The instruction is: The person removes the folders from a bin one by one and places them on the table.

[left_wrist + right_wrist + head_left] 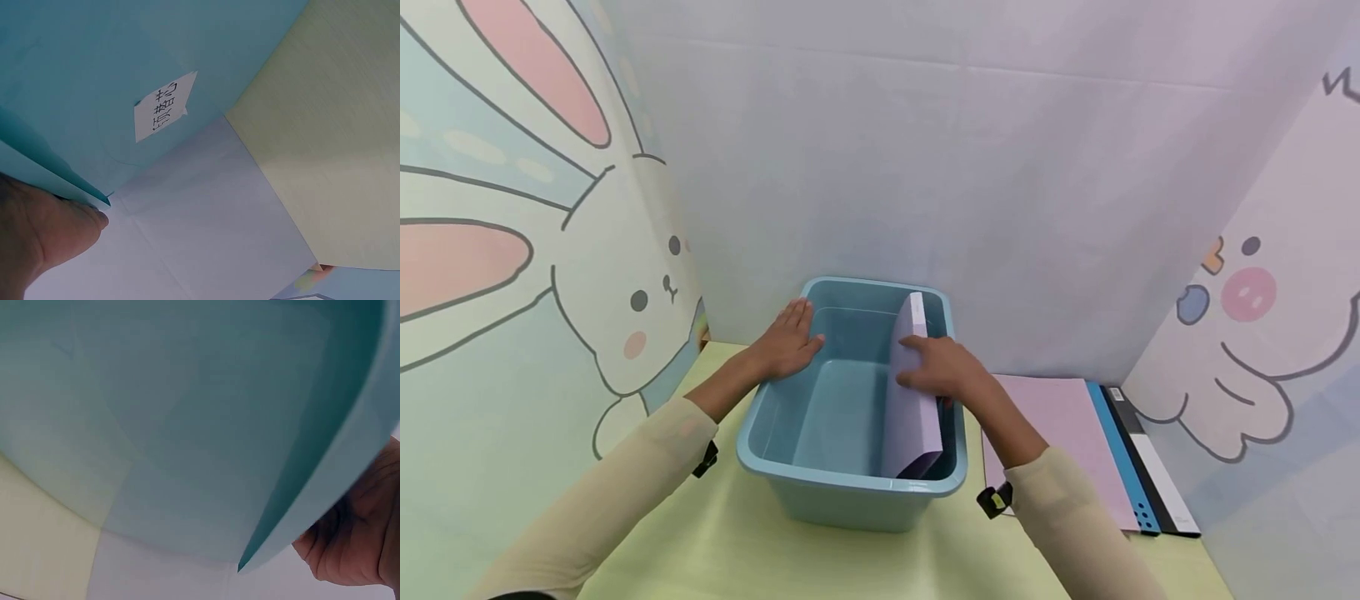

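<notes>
A light blue plastic tub [842, 477] stands on the table. My left hand [786, 342] rests on its left rim with the fingers straight. Inside, against the tub's right side, a lilac binder [910, 425] stands lengthwise, with a dark gap at its near end. My right hand [943, 367] reaches over the right rim and holds the binder, thumb and index finger across its upper edge; the other fingers are mostly hidden. In the left wrist view a white label [165, 107] with handwriting shows on the tub's outer wall. The right wrist view shows the tub's wall and part of my right hand [356, 537].
Right of the tub, a pink folder [1052, 433], a blue one [1120, 454] and a black-and-white one [1161, 483] lie overlapped on the yellow-green table [700, 525]. A pale curtain [880, 167] hangs behind, with cartoon-printed sheets [617, 292] at the sides.
</notes>
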Action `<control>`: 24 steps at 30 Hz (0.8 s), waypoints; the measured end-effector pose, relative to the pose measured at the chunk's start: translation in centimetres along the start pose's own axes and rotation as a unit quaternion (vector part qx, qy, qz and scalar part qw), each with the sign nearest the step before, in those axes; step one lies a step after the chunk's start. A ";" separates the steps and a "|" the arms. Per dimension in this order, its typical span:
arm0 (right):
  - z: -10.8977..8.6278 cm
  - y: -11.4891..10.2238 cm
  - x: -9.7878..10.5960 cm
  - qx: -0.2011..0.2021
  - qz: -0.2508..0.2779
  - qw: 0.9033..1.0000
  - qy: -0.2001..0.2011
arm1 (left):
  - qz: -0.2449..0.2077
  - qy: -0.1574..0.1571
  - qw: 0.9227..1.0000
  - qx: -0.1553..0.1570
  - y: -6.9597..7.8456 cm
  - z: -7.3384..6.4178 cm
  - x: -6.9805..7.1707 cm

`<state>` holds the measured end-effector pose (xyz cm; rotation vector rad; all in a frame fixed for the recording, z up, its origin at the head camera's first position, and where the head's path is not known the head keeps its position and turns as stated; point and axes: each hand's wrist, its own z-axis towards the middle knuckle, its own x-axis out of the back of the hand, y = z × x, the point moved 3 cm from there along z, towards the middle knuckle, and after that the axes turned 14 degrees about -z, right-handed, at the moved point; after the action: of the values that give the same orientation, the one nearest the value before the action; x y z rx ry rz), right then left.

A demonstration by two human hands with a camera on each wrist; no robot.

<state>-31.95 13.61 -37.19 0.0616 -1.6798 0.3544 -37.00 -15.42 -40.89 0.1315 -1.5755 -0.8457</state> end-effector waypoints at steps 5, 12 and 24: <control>-0.3 -0.2 -0.5 -0.005 0.023 1.000 -0.018 | 0.006 0.001 1.000 -0.003 0.0 0.1 0.0; -0.2 0.1 -0.7 -0.014 0.036 0.999 -0.029 | 0.011 0.004 1.000 -0.002 0.1 0.1 0.0; -0.2 0.0 -0.7 -0.033 0.043 0.998 -0.035 | 0.008 -0.004 1.000 -0.002 0.2 -0.2 0.1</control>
<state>-31.70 13.52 -37.83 -0.0477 -1.7664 0.3658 -36.75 -15.40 -40.67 0.1126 -1.5802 -0.8393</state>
